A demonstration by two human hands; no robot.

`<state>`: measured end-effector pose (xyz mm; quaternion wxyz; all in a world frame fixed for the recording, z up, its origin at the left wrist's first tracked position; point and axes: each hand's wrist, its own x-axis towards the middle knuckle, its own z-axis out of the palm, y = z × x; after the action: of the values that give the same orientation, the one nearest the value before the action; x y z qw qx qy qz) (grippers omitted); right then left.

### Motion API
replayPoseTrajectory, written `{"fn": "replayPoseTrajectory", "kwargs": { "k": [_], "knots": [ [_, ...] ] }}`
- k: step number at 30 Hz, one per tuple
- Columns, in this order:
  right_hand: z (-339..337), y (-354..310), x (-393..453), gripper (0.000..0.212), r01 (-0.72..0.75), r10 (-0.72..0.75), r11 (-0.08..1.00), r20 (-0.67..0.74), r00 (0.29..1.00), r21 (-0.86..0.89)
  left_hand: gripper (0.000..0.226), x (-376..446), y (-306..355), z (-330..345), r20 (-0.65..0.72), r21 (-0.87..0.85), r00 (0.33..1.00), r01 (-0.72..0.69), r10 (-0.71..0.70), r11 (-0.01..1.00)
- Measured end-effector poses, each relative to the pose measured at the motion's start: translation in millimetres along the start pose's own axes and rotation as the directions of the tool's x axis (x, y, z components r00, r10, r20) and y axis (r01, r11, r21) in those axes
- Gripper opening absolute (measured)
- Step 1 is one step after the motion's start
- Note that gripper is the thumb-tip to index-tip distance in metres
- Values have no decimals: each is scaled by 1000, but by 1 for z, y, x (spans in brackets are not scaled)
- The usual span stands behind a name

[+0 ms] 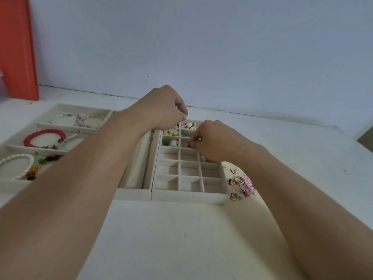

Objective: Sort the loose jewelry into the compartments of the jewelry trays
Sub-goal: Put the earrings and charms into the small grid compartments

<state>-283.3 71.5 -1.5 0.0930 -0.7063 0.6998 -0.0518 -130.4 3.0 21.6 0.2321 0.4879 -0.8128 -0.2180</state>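
White tabletop [181,239] fills the lower frame, backed by a pale blue-grey wall, with an orange panel [18,47] seen at the upper left. Three cream trays are set side by side across the middle. At centre, the grid tray [189,197] is divided into small square compartments; the far ones are filled with small green, yellow, white and pink pieces [171,132], while the near ones are bare.

The left hand [161,110] is held above the far end of the grid tray with its fingers curled and its fingertips pinched together; something tiny may be gripped there, but it cannot be made out. The right hand [214,142] is lowered over the middle rows, its thumb and forefinger pinched on a small pale item [189,145] at a compartment edge.

A narrow long tray [141,190] is partly covered by the left forearm. In the wide tray [12,184] at the left, a red bead bracelet [43,138], a white pearl bracelet [16,164] and thin chains [80,119] are laid in separate sections. Loose gold rings and pink pieces [241,183] are heaped on the table just right of the grid tray. No writing or brand can be read.
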Motion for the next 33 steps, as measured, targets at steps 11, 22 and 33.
{"fn": "replayPoseTrajectory", "kwargs": {
  "k": [11,22,33],
  "knots": [
    [-1,14,12,19,31,-29,993,-15,999,116,26,-5,6,0,18,-46,1000,19,-18,999],
    [-21,28,8,21,123,6,933,-357,934,338,84,-16,14,-1,16,-157,1000,28,-26,987],
    [-24,26,3,16,273,-142,902,-365,920,336,121,-15,19,5,82,-202,997,30,-14,979]
  ]
}}
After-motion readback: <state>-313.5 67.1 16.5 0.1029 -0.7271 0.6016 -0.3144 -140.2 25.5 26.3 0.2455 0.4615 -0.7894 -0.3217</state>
